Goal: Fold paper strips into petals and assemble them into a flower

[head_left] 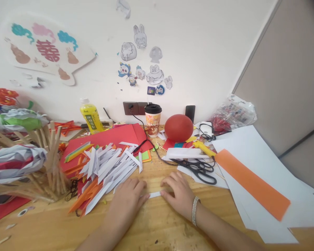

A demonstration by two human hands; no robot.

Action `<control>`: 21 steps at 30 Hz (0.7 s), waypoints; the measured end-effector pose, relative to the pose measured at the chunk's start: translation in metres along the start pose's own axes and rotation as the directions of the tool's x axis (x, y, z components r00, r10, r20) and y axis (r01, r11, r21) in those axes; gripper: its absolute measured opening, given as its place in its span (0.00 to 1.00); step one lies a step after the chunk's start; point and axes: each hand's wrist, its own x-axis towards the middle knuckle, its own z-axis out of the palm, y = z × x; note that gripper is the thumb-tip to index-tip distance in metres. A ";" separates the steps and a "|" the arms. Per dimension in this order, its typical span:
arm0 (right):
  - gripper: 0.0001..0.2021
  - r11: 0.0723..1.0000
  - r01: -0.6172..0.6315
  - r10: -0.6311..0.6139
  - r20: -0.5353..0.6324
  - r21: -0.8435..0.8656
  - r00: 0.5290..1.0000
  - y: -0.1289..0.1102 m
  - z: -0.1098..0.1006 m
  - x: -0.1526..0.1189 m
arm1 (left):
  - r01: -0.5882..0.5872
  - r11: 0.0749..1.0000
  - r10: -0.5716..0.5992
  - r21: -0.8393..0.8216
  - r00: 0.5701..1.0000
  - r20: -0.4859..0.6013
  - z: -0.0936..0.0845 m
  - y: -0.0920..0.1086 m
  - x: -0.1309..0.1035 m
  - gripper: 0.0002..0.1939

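Observation:
A narrow folded strip of white paper (pixel 154 194) lies across the wooden table between my two hands. My left hand (pixel 128 197) has its thumb and fingers closed on the strip's left end. At the right end, the thumb and fingertips of my right hand (pixel 178 192) pinch the paper; a beaded bracelet circles that wrist. Both hands rest low on the tabletop, and their fingers partly cover the strip. Just left of my left hand is a heap of folded white and orange paper strips (pixel 107 167). Black-handled scissors (pixel 199 169) lie beyond my right hand.
White sheets (pixel 253 181) with an orange paper strip (pixel 253 183) cover the right side. Behind stand a lidded cup (pixel 153 122), a red balloon-like ball (pixel 179 128) and a yellow bottle (pixel 91 116). A yellow glue gun (pixel 204 148) trails a black cord. Wooden sticks (pixel 52 157) crowd the left.

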 end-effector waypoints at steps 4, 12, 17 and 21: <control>0.05 0.995 0.095 -0.097 0.059 0.028 0.994 -0.003 -0.001 -0.001 | -0.077 0.990 0.076 -0.121 0.997 -0.014 0.002 0.000 0.000 0.04; 0.07 0.983 0.159 -0.165 0.065 0.093 0.984 -0.004 -0.001 -0.001 | -0.134 0.966 0.123 -0.219 0.990 -0.062 0.018 -0.002 -0.008 0.04; 0.02 0.943 0.332 -0.330 0.076 -0.025 0.941 -0.005 0.003 -0.003 | -0.321 0.932 0.294 -0.167 0.940 -0.171 0.019 0.003 -0.010 0.09; 0.08 0.932 0.362 -0.362 0.037 -0.017 0.932 -0.007 0.003 -0.006 | -0.312 0.946 0.293 -0.088 0.939 -0.178 0.016 0.009 -0.012 0.16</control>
